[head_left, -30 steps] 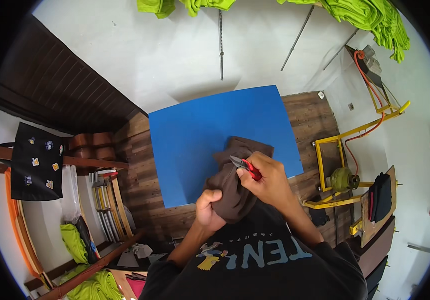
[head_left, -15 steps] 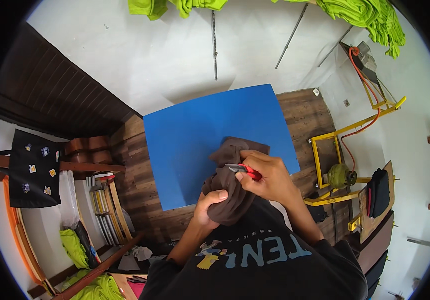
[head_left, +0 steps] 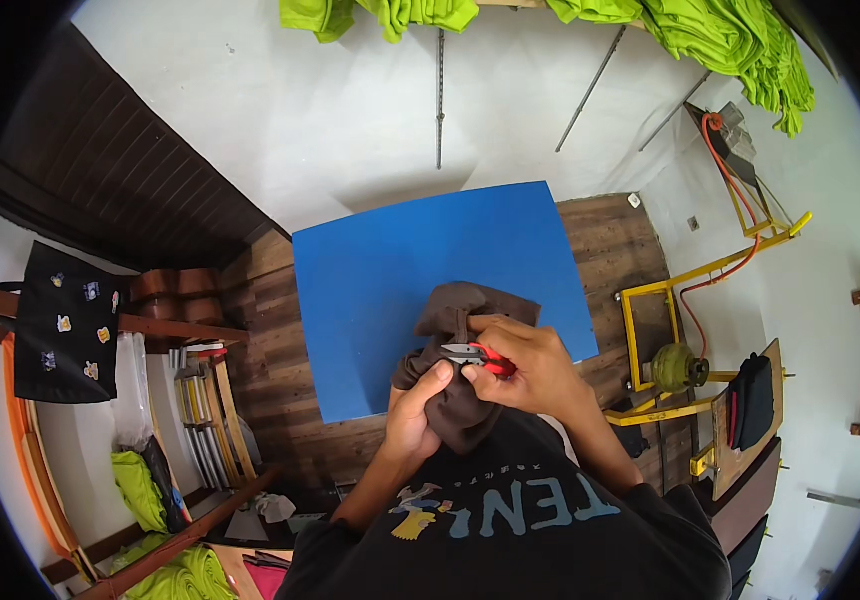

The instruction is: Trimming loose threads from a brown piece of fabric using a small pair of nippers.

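A bunched dark brown cloth (head_left: pixel 465 420) is held up over the near edge of the blue tabletop (head_left: pixel 430 230), and part of it rests there. My left hand (head_left: pixel 413 412) grips its left side, thumb on top close to the blade tips. Between the fingers of my right hand (head_left: pixel 535 365) is a pair of small red-handled snips (head_left: pixel 485 357). Their grey metal blades point left across the folds. My right fingers also touch the cloth; what lies right at the blade tips is too small to make out.
Lime-green cloths (head_left: pixel 710 45) hang at the far wall. To the right stands a yellow metal frame (head_left: pixel 633 330) with an orange hose and a green gas cylinder (head_left: pixel 678 368). A shelf holding frames (head_left: pixel 212 420) and a black bag with patches (head_left: pixel 65 325) are at the left.
My left hand has shifted its thumb up beside the blades. The snips have moved slightly down and left, and the cloth's folds have changed shape. The view has tilted a little.
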A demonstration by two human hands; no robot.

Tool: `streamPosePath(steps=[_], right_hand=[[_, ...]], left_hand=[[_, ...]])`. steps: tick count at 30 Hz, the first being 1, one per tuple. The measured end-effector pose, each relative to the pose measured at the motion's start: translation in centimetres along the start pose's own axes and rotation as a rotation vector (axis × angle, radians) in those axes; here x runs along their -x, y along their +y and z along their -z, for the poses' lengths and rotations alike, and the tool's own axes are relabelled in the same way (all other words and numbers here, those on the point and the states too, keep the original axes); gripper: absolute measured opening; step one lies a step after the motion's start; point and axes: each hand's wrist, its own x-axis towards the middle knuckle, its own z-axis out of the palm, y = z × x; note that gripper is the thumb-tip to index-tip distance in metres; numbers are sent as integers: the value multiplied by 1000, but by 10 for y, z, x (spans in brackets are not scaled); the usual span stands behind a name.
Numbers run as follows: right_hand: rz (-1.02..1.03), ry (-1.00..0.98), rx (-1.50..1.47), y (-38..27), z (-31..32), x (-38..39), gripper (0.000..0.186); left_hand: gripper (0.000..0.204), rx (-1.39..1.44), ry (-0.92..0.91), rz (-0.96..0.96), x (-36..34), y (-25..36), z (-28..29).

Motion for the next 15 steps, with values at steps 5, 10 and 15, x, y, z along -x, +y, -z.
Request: streamPosePath(steps=[5, 10, 15], right_hand=[[-52, -16, 37, -10, -12, 6, 21], [-78, -1, 47, -10, -25, 16, 19], [-101, 6, 50, -14, -27, 19, 24]], left_hand=[[26, 25, 11, -2, 12, 1, 9], [29, 34, 34, -8, 24, 0, 12], [30, 33, 1, -10, 34, 2, 13]])
